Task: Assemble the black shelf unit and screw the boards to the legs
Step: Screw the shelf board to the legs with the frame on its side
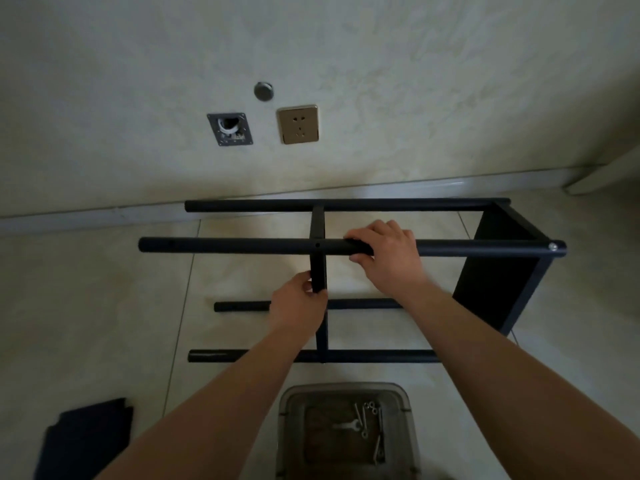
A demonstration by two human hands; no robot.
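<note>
Item: black shelf unit [346,247], on its side on the floor by the wall. Left hand [299,306] pinches the middle board [318,271]; right hand [384,251] wraps the upper near leg [225,245]. Advice: align the board's edge with the leg's hole before screwing.

wall socket [297,124], round cap [263,91], wall bracket [230,129]

two bare forearms reach in from the lower edge, no sleeves in view; the left hand [299,306] and right hand [384,252] wear no gloves, rings or watch.
</note>
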